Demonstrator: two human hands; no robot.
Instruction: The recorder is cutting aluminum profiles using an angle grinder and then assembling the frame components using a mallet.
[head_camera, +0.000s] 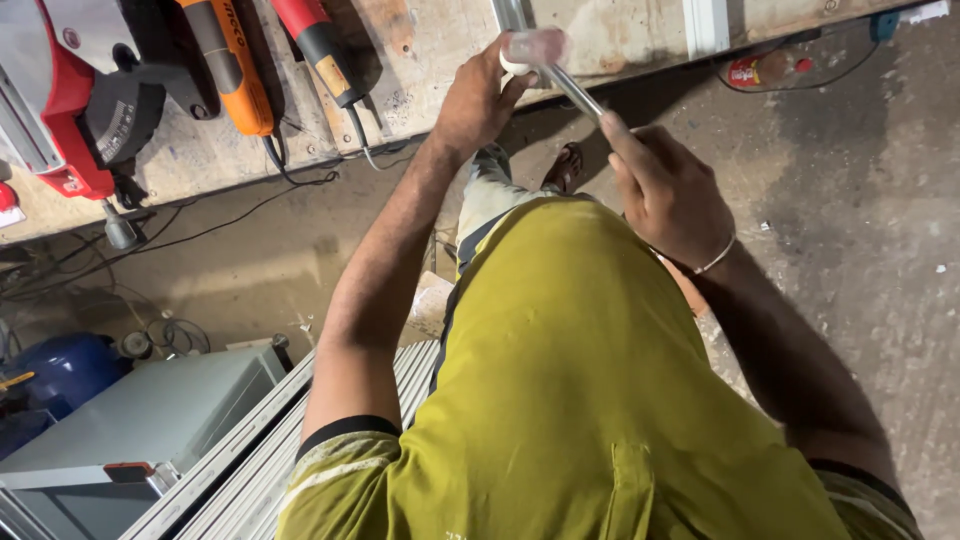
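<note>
Metal rod (575, 90) clamped in both grips: left hand (478, 100), right hand (665, 190); workbench edge (420, 140) just beside.

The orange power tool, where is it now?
In the head view, the orange power tool lies top left on the wooden workbench, between the red saw and a red-handled tool.

The red saw (60, 100) at ten o'clock runs off the edge, the white roll (533, 50) at twelve o'clock is blurry, half behind the left hand (478, 100)
</note>
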